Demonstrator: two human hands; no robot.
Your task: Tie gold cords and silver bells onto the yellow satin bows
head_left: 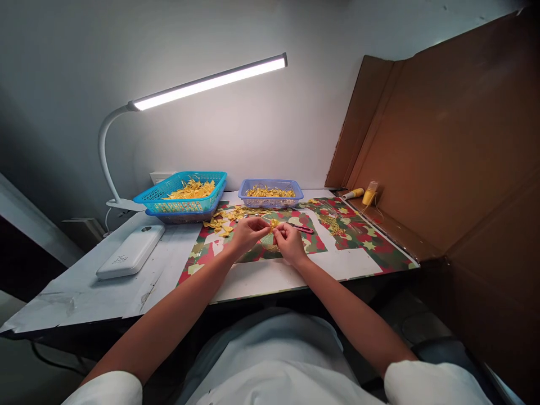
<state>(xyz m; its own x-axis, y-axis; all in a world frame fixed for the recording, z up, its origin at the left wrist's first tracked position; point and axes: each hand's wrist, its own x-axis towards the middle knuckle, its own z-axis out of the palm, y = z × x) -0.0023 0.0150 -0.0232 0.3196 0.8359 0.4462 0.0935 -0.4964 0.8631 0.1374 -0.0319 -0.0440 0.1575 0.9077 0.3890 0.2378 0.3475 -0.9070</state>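
My left hand [250, 233] and my right hand [289, 242] meet above the patterned mat, fingertips pinched together. Between them is a small yellow ribbon piece [274, 224], gripped from both sides and partly covered by the fingers. Just beyond my right hand lies a slim pink-and-dark tool [304, 229], its kind unclear. Loose yellow ribbon pieces [218, 225] are scattered to the left of my left hand. Behind the hands, more thin yellow strips [240, 212] spread across the mat. A tangle of fine yellow strands [331, 224] rests to the right.
A blue basket [147, 197] of yellow pieces stands at the back left, stacked on another. Beside it is a purple basket [270, 202]. A white power bank [131, 253] lies left, under a lamp [211, 83]. Cardboard [442, 140] walls the right; yellow thread spools [369, 194] sit there.
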